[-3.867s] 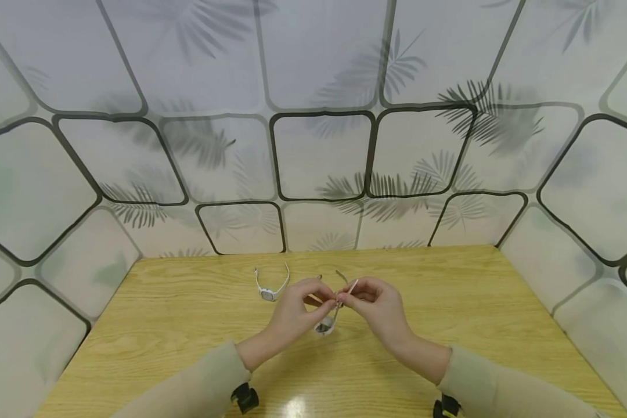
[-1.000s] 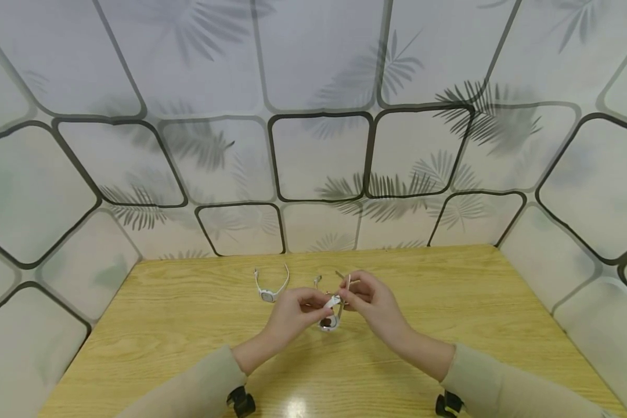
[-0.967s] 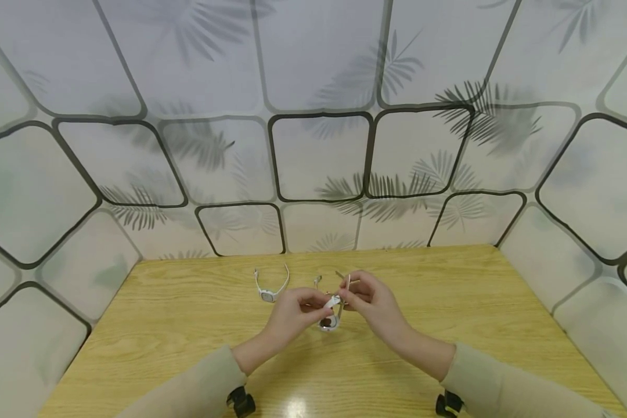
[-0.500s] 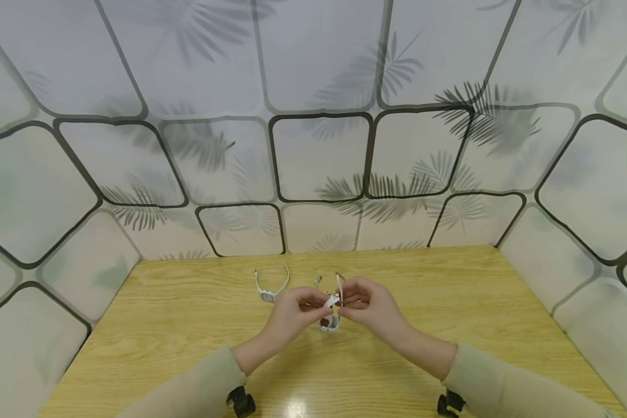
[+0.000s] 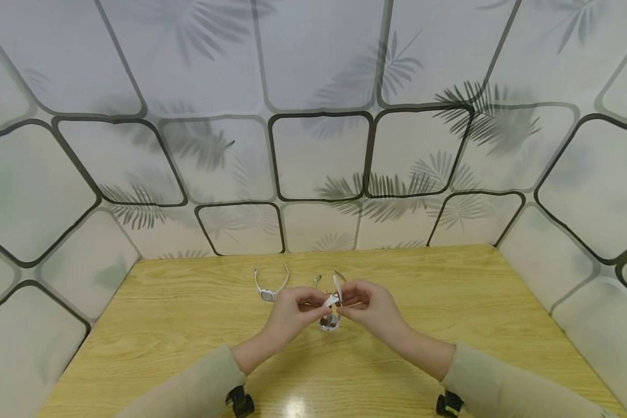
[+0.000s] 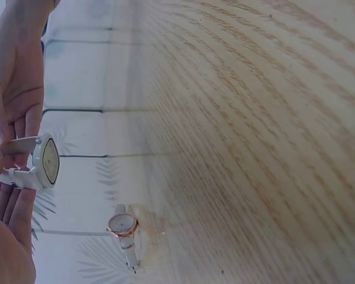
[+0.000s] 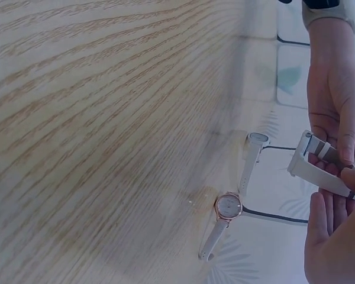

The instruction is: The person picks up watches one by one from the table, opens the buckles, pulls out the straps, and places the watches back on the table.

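Both hands hold a white wristwatch [image 5: 329, 323] above the table, its case hanging below the fingers. My left hand [image 5: 292, 307] pinches one white strap piece, and my right hand [image 5: 373, 303] pinches the other. The strap ends meet between the fingers, and one free end points upward in the head view. In the left wrist view the watch case [image 6: 49, 161] shows its pale face. From the right wrist view the strap [image 7: 322, 177] looks bent into a loop; fingers hide where the ends join.
Another white watch [image 5: 267, 295] lies with its strap spread on the wooden table [image 5: 188, 325], left of the hands. A rose-gold watch with a pale strap [image 7: 228, 206] lies behind the hands, partly hidden in the head view. Patterned walls [image 5: 319, 157] surround the table.
My right fingers have shifted lower on the strap, and its free end has swung left. Compared with the oldest frame, the held watch is turned. The other watches have not moved.
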Tool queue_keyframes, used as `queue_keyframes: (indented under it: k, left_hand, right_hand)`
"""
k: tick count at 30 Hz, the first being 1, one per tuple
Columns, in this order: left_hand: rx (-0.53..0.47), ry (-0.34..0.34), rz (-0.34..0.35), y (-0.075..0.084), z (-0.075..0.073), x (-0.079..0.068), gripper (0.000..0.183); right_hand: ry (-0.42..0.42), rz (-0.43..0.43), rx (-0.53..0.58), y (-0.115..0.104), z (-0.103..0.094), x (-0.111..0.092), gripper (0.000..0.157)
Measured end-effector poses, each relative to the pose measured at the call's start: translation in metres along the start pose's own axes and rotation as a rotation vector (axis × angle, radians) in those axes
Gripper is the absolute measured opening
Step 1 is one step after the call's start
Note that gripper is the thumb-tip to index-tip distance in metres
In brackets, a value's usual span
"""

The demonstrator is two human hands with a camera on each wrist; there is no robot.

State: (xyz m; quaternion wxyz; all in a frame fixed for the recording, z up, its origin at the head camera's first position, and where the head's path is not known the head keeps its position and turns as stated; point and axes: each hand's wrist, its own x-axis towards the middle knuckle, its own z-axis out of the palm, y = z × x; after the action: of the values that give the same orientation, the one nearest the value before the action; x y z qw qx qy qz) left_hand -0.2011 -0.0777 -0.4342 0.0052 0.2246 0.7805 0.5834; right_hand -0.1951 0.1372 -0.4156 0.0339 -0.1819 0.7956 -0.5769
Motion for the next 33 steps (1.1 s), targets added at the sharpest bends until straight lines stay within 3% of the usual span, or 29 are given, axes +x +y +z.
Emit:
queue_keyframes:
  k: [12, 33]
  left_hand:
    - [-0.005, 0.023, 0.015, 0.0001, 0.0, -0.0004, 0.015]
    - [-0.032, 0.056, 0.015, 0.0027, -0.0049, 0.0006, 0.014]
  right_hand:
    - [-0.036, 0.031, -0.047, 0.0039, 0.0011, 0.001, 0.017]
    - [-0.017, 0.014, -0.046, 0.0061, -0.0029, -0.0018, 0.016]
